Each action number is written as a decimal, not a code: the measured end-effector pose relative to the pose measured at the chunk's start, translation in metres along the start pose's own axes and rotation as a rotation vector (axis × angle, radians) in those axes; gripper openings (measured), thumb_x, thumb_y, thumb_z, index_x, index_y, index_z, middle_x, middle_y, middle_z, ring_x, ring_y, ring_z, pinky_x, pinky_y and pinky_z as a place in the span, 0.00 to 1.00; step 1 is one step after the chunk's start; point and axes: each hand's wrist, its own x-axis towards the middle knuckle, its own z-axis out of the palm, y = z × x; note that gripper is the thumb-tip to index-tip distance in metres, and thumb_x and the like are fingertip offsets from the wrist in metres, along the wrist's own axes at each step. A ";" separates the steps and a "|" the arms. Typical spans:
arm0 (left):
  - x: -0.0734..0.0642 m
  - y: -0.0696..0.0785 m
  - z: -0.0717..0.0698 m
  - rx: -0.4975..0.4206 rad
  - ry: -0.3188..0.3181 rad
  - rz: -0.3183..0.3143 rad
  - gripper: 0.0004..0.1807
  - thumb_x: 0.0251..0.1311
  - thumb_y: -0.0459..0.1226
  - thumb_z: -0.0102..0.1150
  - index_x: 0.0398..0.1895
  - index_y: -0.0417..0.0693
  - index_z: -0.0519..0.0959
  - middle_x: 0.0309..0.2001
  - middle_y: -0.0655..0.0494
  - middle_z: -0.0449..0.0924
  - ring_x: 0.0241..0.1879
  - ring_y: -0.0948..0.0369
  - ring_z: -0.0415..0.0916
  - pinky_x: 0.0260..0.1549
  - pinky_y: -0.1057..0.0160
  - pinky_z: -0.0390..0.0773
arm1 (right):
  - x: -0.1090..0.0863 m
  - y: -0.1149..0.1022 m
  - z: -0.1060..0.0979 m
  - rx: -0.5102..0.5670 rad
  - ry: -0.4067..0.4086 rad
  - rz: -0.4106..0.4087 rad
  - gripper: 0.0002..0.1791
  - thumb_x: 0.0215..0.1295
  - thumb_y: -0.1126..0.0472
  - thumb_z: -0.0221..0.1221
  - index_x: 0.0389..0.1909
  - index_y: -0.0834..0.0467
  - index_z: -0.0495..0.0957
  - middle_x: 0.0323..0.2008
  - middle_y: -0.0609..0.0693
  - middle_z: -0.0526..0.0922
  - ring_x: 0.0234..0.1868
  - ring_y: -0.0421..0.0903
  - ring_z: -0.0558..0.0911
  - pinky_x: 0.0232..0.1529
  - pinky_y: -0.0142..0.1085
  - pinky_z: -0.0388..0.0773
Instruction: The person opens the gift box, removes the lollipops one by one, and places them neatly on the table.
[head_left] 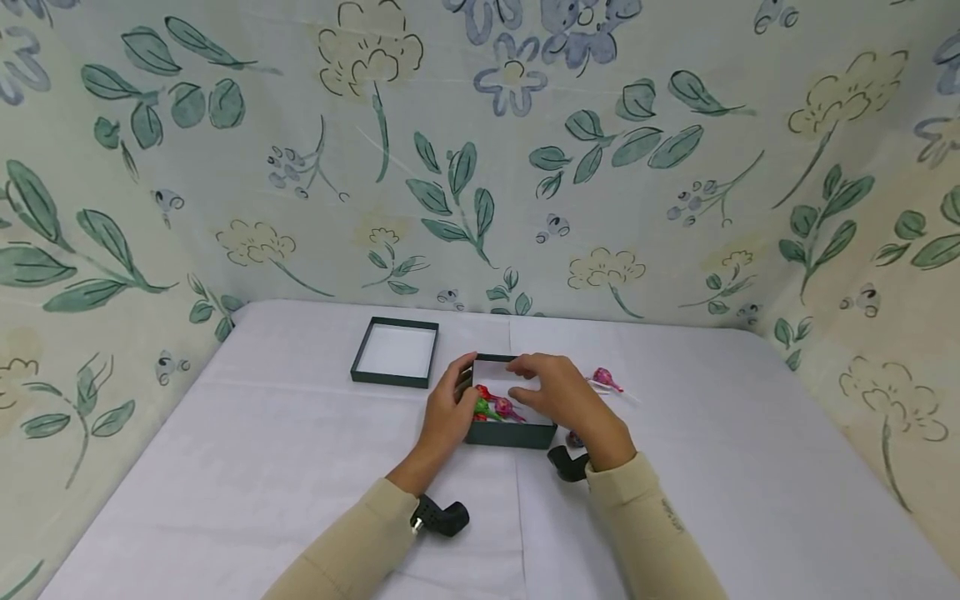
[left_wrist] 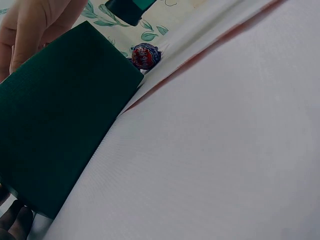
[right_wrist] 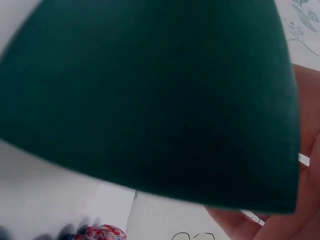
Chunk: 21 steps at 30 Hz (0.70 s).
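A dark green box [head_left: 512,435] stands without its lid on the white table, wrapped lollipops [head_left: 501,407] in red, green and pink lying inside. At its left wall, my left hand [head_left: 444,417] grips the box, thumb at the rim and fingers along the outside. My right hand [head_left: 566,396] is over the right side, thumb and forefinger spread apart above the inside, with nothing seen between them. In the left wrist view the green wall [left_wrist: 65,115] hides the contents; in the right wrist view a green wall [right_wrist: 165,110] fills most of the picture.
The box's lid [head_left: 390,382] lies, white inside up, behind and left of the box. A pink-wrapped lollipop [head_left: 606,379] lies on the table beyond the right hand. Another, dark-wrapped lollipop [left_wrist: 146,56] sits by the box's right side. Flowered cloth [head_left: 465,208] hangs behind the table.
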 end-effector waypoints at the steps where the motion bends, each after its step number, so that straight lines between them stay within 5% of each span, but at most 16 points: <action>1: 0.000 0.000 0.000 0.002 -0.001 -0.001 0.27 0.64 0.29 0.45 0.68 0.52 0.66 0.67 0.55 0.66 0.65 0.52 0.66 0.63 0.53 0.66 | 0.000 0.000 0.001 -0.001 -0.004 0.004 0.21 0.56 0.60 0.68 0.52 0.56 0.81 0.48 0.51 0.84 0.50 0.49 0.80 0.53 0.46 0.78; 9: 0.000 0.002 0.000 -0.001 -0.001 -0.008 0.28 0.64 0.29 0.46 0.68 0.53 0.66 0.67 0.55 0.67 0.64 0.54 0.67 0.63 0.54 0.67 | 0.001 -0.003 0.011 -0.082 -0.021 0.001 0.18 0.55 0.58 0.69 0.48 0.53 0.83 0.44 0.47 0.85 0.47 0.46 0.80 0.50 0.44 0.79; 21: 0.001 0.000 0.000 0.002 0.006 -0.002 0.28 0.63 0.29 0.46 0.68 0.51 0.66 0.66 0.54 0.68 0.64 0.53 0.67 0.62 0.52 0.68 | 0.003 -0.004 0.018 -0.185 -0.067 0.031 0.14 0.54 0.53 0.70 0.42 0.52 0.86 0.36 0.44 0.86 0.42 0.43 0.80 0.57 0.48 0.62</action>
